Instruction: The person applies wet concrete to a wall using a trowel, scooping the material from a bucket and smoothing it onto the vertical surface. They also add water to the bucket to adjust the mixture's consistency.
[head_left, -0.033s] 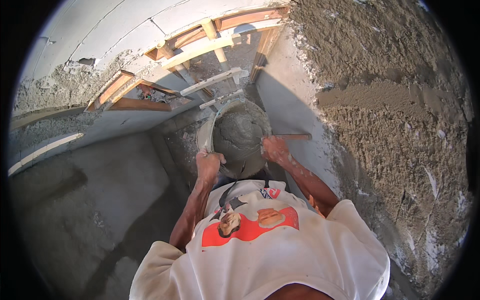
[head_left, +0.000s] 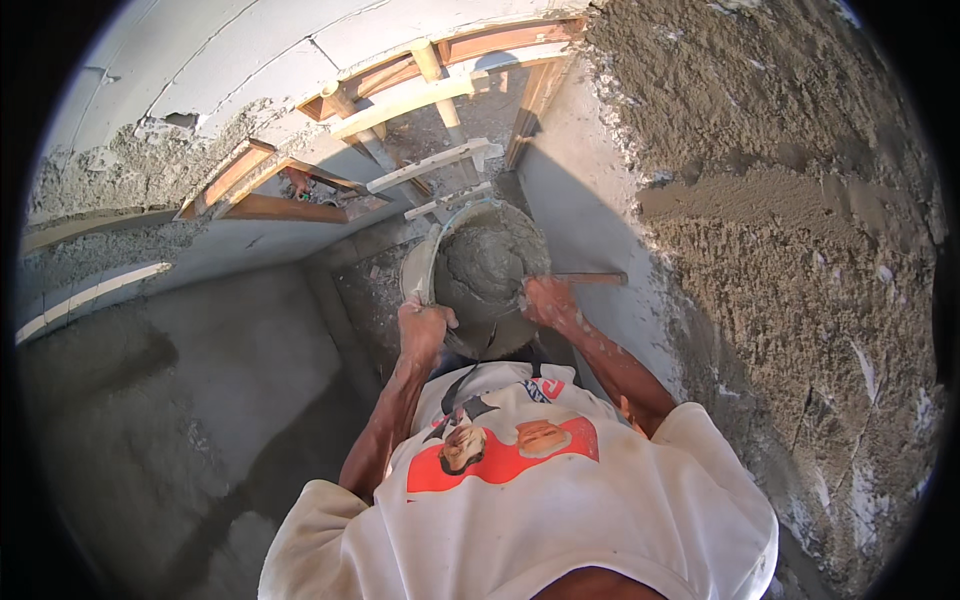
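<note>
A round bucket (head_left: 418, 262) holding wet grey mortar (head_left: 488, 252) is in front of my body, tilted so that its mouth faces me. My left hand (head_left: 424, 328) is closed on the bucket's left rim, thumb toward the inside. At the right rim, my right hand (head_left: 548, 300) is closed around a tool with a narrow brown bar (head_left: 597, 278) sticking out to the right. The rest of that tool is hidden by the hand, so its kind is unclear. Wet mortar smears mark my right hand and forearm.
Rough, freshly mortared wall (head_left: 770, 300) rises close on my right. Ahead are a wooden frame (head_left: 535, 110) and wooden poles (head_left: 430, 65) with pale battens (head_left: 432, 165) across them. A smaller wooden-framed opening (head_left: 285, 205) is in the left wall, below pale blocks (head_left: 240, 75).
The view has shifted very slightly, so the bucket and both hands appear a little farther right. Both grips look the same.
</note>
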